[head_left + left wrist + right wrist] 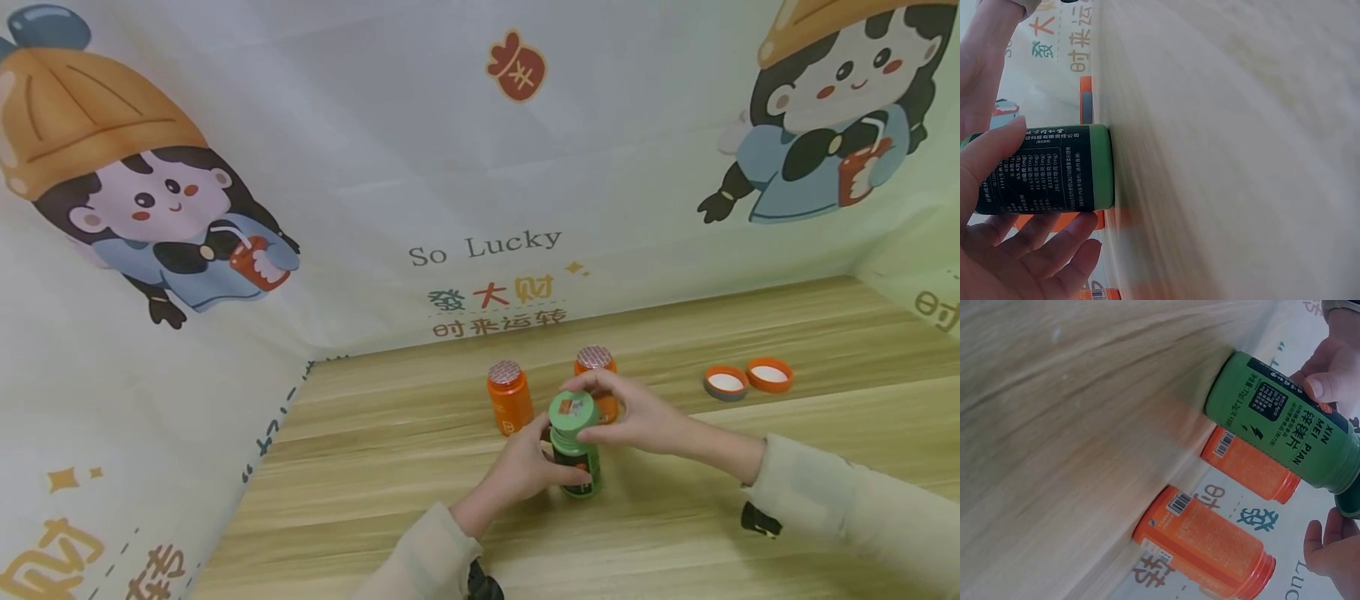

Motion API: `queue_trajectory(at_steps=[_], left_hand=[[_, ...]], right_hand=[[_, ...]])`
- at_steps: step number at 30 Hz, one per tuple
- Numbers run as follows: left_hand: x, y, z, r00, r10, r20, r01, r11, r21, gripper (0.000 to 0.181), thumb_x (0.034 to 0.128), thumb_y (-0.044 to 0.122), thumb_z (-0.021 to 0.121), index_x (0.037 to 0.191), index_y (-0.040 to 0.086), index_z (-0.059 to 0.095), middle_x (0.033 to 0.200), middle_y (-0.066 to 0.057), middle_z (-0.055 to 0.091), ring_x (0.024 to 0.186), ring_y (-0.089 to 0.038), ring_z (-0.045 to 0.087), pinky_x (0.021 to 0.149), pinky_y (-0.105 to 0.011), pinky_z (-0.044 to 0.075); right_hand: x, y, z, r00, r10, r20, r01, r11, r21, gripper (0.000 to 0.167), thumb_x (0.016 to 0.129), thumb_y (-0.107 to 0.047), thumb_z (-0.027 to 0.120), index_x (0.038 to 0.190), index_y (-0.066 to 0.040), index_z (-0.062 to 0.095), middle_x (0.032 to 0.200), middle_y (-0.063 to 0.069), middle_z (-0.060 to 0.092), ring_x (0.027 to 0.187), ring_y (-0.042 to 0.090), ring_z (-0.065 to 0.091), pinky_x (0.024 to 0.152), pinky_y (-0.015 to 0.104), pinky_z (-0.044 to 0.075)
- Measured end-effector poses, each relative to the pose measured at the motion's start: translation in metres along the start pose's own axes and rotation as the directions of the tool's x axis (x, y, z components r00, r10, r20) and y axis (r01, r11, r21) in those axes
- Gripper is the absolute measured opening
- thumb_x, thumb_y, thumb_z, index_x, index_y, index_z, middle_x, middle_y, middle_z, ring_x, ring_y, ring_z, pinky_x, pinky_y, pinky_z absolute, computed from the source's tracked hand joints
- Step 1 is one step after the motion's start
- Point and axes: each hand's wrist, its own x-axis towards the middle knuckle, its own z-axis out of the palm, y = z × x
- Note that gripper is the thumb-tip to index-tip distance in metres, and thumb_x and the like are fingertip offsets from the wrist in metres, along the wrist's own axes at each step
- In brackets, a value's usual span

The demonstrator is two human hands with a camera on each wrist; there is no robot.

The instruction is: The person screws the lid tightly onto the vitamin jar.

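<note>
A green bottle (577, 471) with a dark label stands upright on the wooden table. The left hand (517, 473) grips its body, thumb across the label; the left wrist view shows this hand (1029, 256) around the dark label (1041, 172). Over the bottle's top, the right hand (641, 417) holds the green lid (572, 410) by its edge between fingers and thumb. In the right wrist view the lid (1351, 501) is at the neck of the bottle (1285, 425), partly out of frame, beside the right hand's fingers (1314, 540). Whether it sits fully on the threads cannot be told.
Two orange bottles without lids, their tops covered by patterned seals, stand behind: one to the left (512, 410), the other (612, 408) partly behind the right hand. Two orange-rimmed lids (726, 382) (780, 386) lie inside-up at the right. A printed cloth (360, 275) hangs behind the table.
</note>
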Motion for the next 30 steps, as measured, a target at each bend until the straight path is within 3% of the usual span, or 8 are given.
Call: queue_trajectory(at_steps=[8,16,24,30], left_hand=[[0.000,0.000,-0.001,1.000,0.007,0.008,-0.007,1.000,-0.012,0.065,0.0684,0.022,0.081,0.125,0.015,0.049,0.112,0.000,0.057,0.091,-0.014,0.055,0.076,-0.030,0.048],[0.000,-0.001,-0.002,0.999,0.028,0.019,-0.027,0.999,-0.031,0.064,0.0692,0.021,0.081,0.125,0.014,0.049,0.112,0.000,0.058,0.093,-0.014,0.055,0.078,-0.029,0.048],[-0.001,-0.002,-0.002,1.000,0.024,0.009,-0.024,1.000,-0.012,0.063,0.0683,0.021,0.081,0.123,0.012,0.050,0.111,0.001,0.059,0.091,-0.014,0.054,0.076,-0.029,0.046],[-0.002,-0.001,-0.003,0.999,0.036,0.023,-0.035,0.999,-0.032,0.061,0.0697,0.020,0.080,0.122,0.013,0.050,0.110,0.001,0.059,0.092,-0.015,0.054,0.076,-0.029,0.047]], right_hand=[[0.002,0.003,0.003,0.999,-0.048,0.012,0.048,0.999,-0.019,0.045,0.079,-0.009,0.071,0.119,-0.001,0.051,0.108,0.008,0.061,0.098,0.010,0.055,0.083,0.026,0.046],[0.002,0.006,0.004,0.993,-0.109,0.052,0.113,0.991,-0.076,0.045,0.080,-0.009,0.070,0.120,0.001,0.051,0.110,0.012,0.060,0.096,0.010,0.055,0.079,0.032,0.049],[0.003,0.002,0.002,0.988,-0.084,0.132,0.104,0.982,-0.157,0.044,0.083,-0.013,0.067,0.121,0.001,0.051,0.117,0.016,0.056,0.098,0.021,0.056,0.079,0.035,0.050],[0.008,-0.009,0.000,0.974,0.018,0.226,0.048,0.957,-0.285,0.049,0.083,-0.014,0.063,0.127,0.003,0.047,0.122,0.016,0.050,0.097,0.018,0.053,0.078,0.033,0.050]])
